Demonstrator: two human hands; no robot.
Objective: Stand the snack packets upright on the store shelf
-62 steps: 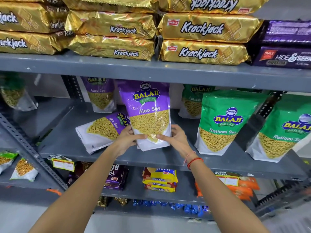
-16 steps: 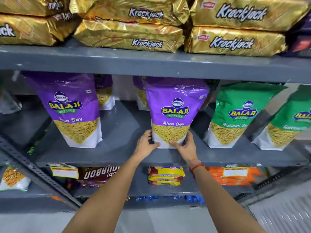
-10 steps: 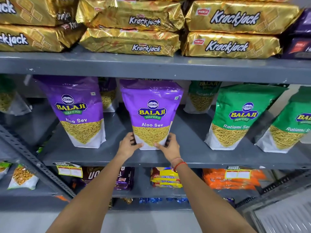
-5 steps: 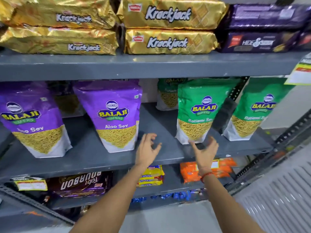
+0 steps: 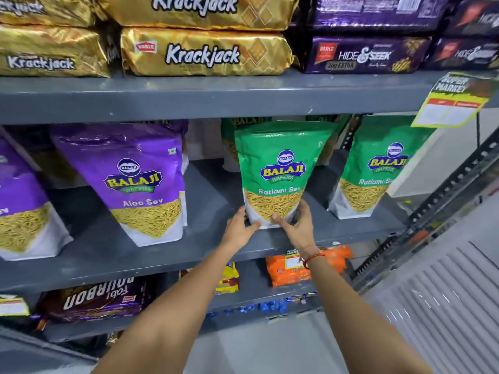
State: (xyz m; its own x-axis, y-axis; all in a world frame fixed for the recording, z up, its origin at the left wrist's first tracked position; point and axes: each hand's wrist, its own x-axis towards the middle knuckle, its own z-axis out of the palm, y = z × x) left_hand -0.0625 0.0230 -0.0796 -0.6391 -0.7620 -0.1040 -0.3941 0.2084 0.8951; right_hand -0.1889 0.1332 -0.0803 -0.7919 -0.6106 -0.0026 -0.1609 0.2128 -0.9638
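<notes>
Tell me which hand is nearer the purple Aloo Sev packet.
Left. The left hand grips the green Ratlami Sev packet on the side facing the purple Aloo Sev packet; the right hand is farther.

both hands' grip (image 5: 272,225) closed, arms outstretched.

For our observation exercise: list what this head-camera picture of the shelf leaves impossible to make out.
- Green packet behind: hidden by the green Ratlami Sev packet in front.
- Leftmost purple Aloo Sev packet: cut off by the left edge.
- Yellow shelf price tag: print blurred.
- Left hand fingertips: behind the held packet's base.
</notes>
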